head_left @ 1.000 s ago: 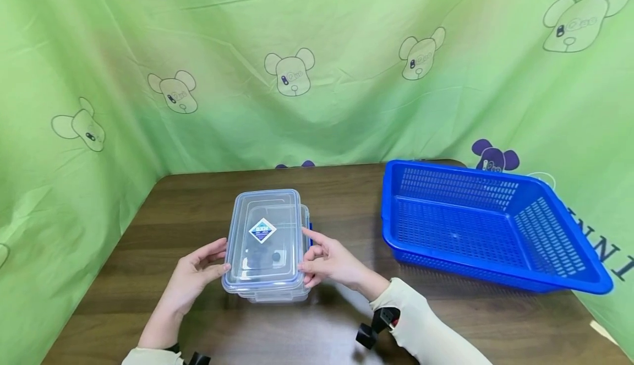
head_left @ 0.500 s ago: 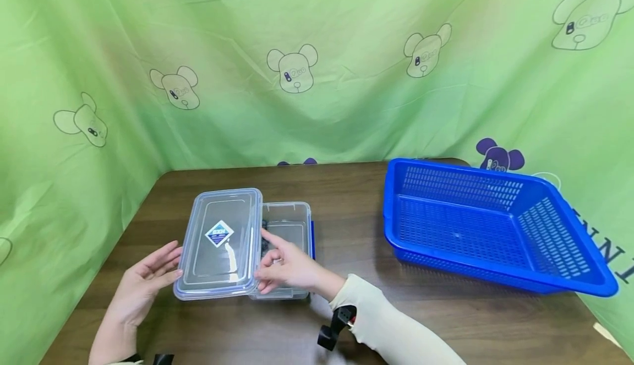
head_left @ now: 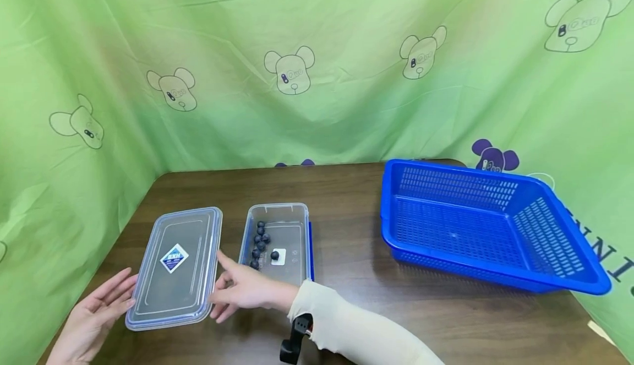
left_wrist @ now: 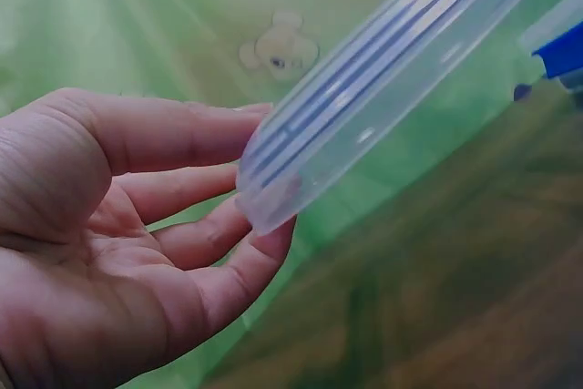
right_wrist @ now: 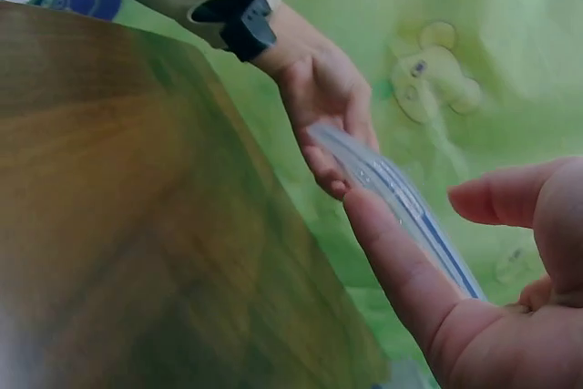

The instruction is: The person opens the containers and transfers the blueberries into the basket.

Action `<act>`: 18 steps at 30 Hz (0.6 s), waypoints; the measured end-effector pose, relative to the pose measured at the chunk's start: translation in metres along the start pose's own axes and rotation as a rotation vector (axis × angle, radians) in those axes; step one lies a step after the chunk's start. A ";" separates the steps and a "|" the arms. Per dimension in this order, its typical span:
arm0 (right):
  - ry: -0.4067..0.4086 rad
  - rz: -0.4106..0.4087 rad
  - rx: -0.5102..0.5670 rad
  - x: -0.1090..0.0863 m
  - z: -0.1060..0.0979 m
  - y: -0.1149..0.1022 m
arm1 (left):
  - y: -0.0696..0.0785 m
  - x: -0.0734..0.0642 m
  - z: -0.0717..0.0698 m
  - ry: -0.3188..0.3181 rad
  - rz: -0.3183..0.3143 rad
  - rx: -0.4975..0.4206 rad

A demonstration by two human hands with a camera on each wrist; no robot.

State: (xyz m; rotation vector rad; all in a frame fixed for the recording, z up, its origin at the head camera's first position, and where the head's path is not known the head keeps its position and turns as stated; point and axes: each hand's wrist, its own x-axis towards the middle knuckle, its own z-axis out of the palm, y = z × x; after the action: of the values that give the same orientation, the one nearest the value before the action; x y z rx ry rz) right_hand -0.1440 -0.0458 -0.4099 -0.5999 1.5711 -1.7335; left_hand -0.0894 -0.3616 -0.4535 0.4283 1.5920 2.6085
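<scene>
A clear plastic lid with a diamond-shaped label is held above the table, left of its box. My left hand grips its left edge; in the left wrist view, the lid's rim sits between thumb and fingers. My right hand holds the opposite edge, index finger stretched along the rim. In the right wrist view the lid spans both hands. The uncovered clear food container stands on the table with several blueberries inside, mostly along its left side. My right hand and forearm hide its near end.
A large blue mesh basket stands at the right of the brown wooden table. Green patterned cloth hangs behind and beside the table. A blue clip runs down the container's right side.
Both hands have lifted the lid off the container and carried it to the left and toward the near side. The blueberries inside are now plainly visible. The basket has stayed put.
</scene>
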 end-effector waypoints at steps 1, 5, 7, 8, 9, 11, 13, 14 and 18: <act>-0.003 0.013 -0.007 0.001 0.004 0.001 | -0.001 -0.002 -0.004 -0.017 -0.005 -0.008; -0.011 0.068 -0.016 0.002 0.019 0.010 | -0.008 -0.011 -0.019 -0.048 -0.066 0.001; -0.023 0.089 -0.012 0.003 0.024 0.016 | -0.012 -0.015 -0.025 -0.072 -0.101 0.012; -0.023 0.106 -0.009 0.003 0.026 0.019 | -0.013 -0.017 -0.028 -0.071 -0.122 0.018; -0.025 0.119 -0.001 0.003 0.027 0.022 | -0.014 -0.019 -0.030 -0.065 -0.143 0.034; -0.036 0.142 0.030 0.004 0.029 0.027 | -0.015 -0.022 -0.033 -0.057 -0.184 0.049; -0.047 0.164 0.065 0.005 0.030 0.031 | -0.016 -0.024 -0.034 -0.035 -0.220 0.078; -0.053 0.172 0.084 0.005 0.030 0.032 | -0.016 -0.025 -0.035 -0.027 -0.233 0.097; -0.085 0.215 0.138 0.006 0.030 0.037 | -0.014 -0.025 -0.034 -0.008 -0.287 0.188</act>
State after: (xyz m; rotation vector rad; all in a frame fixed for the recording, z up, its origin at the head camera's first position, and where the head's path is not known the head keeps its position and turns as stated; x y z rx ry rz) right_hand -0.1185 -0.0701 -0.4425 -0.4144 1.3909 -1.6174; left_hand -0.0759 -0.3895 -0.4851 0.1992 1.7561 2.2569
